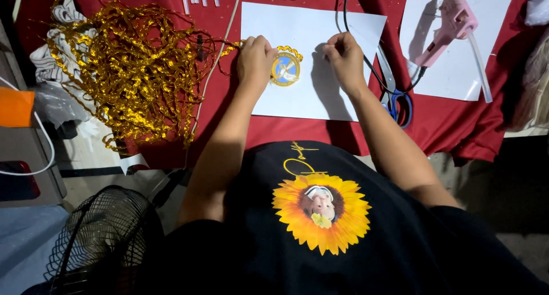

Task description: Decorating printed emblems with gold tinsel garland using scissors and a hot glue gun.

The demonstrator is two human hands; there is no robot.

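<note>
Your left hand (255,60) pinches gold trim (134,72) against the round badge (285,69) on white paper (311,94); your right hand (345,57) is closed nearby. The badge looks light and thin: hold its rim.

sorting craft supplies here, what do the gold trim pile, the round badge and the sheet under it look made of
Gold trim: looks like metallic foil braid, glinting and crinkly. Round badge: probably printed card or plastic, glossy blue face. White sheet: seems paper, flat, matte, sharp corners.
</note>
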